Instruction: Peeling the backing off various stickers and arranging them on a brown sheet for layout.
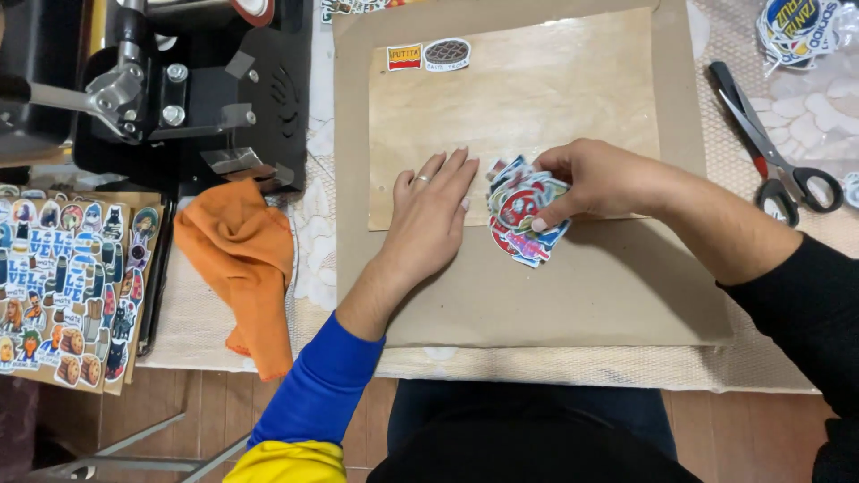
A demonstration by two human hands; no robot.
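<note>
Right hand (pixel 595 179) pinches sticker pile (pixel 522 212) — left hand (pixel 436 210) flat, released, on board (pixel 537 89).

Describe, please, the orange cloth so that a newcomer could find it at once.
Start at the large brown cardboard sheet in the middle of the table. Just beyond its left edge, below the black metal press machine, lies the crumpled orange cloth, hanging over the table's front edge. It is the only soft, plain-coloured thing there, beside printed sticker sheets.

A home craft workshop for sticker making: a black press machine (pixel 192 85) at the table's far left corner, printed sticker sheets (pixel 67 286) at its left edge, scissors (pixel 774 148) at the right, cut stickers (pixel 523 210) on a wooden board (pixel 537 98).
</note>
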